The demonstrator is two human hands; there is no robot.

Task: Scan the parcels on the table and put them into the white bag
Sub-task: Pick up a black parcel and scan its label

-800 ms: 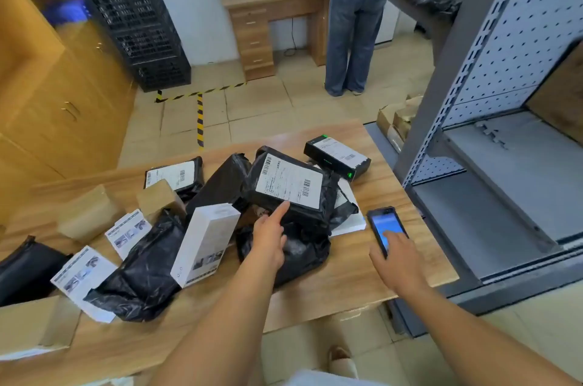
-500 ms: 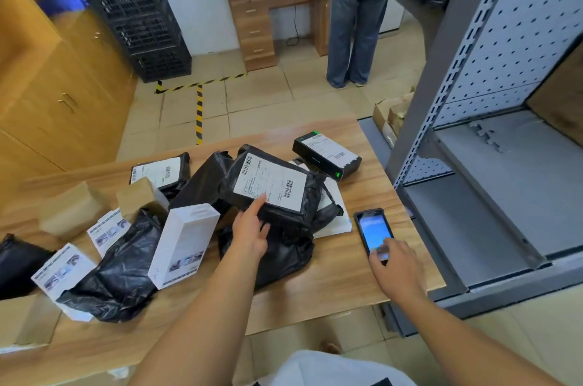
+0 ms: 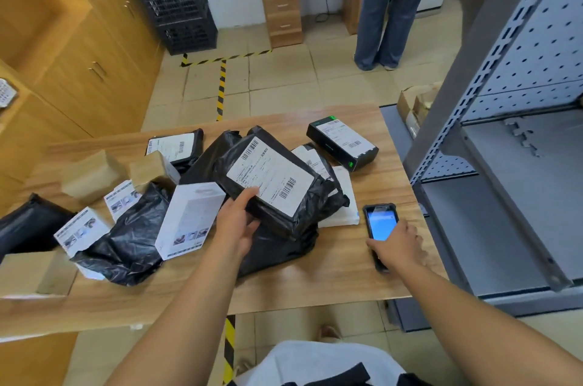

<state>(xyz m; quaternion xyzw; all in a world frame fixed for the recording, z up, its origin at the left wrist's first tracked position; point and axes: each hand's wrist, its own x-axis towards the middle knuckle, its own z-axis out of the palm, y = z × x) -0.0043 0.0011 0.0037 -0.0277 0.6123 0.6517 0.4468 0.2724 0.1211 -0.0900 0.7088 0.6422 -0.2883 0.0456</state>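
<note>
Left hand (image 3: 238,225): grips the near left corner of the labelled parcel (image 3: 274,174), thumb pressed on the edge of its white label, fingers curled underneath. The parcel is black plastic, label face up. Its gripped corner is tilted up off the heap, and its far end rests on other black bags.

Right hand (image 3: 397,247): right of the labelled parcel and a little nearer to me, fingers curled over the lower end of the handheld scanner (image 3: 380,221). The screen is lit blue and faces up. The scanner lies flat on the table (image 3: 362,275), or just above it; I cannot tell which.

Around the labelled parcel:
- Under its right edge lies a flat white package (image 3: 342,212), partly covered.
- Beyond it to the right sits a black box (image 3: 342,144) with a white label, apart from the heap.
- Just left of it stands a tall white box (image 3: 189,221), leaning, close to my left wrist.
- Further left is a crumpled black bag (image 3: 126,247), with two small white boxes (image 3: 80,231) beside it.
- Behind those are two brown cartons (image 3: 91,174).
- Beyond it to the left lies a second black parcel (image 3: 175,146), label up.

Well beyond the labelled parcel, a person (image 3: 388,7) stands on the tiled floor. A grey metal shelf (image 3: 504,165) stands to its right, past the scanner.
</note>
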